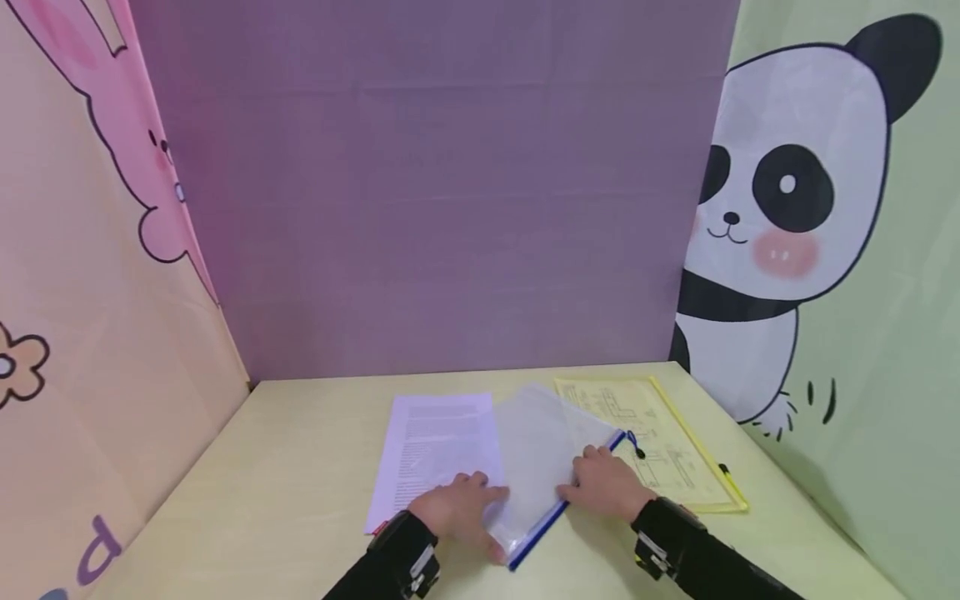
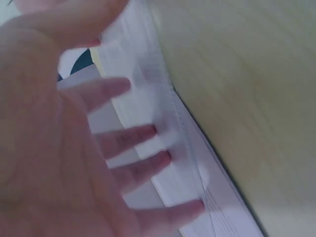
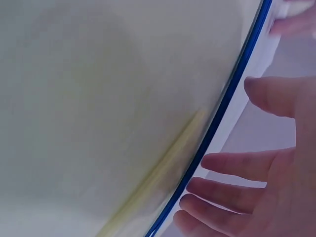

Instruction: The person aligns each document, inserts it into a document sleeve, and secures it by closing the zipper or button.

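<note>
A clear zipper document pouch (image 1: 534, 442) lies slanted on the table, its blue zipper edge (image 1: 542, 535) toward the right. My left hand (image 1: 463, 508) rests at the pouch's lower left side, fingers spread and fairly straight, as the left wrist view also shows. At the blue edge is my right hand (image 1: 606, 483), fingertips along the zipper and thumb held apart in the right wrist view. A dark zipper pull (image 1: 639, 452) hangs at the pouch's upper right corner. Printed sheets of paper (image 1: 438, 437) lie left of the pouch, partly under my left hand.
A yellow-edged zipper pouch (image 1: 675, 425) with drawings inside lies at the right, partly overlapped by the clear one. Behind the pale wooden table (image 1: 300, 467) hangs a purple cloth (image 1: 450, 192). Side curtains bear a pink cartoon figure and a panda (image 1: 802, 242).
</note>
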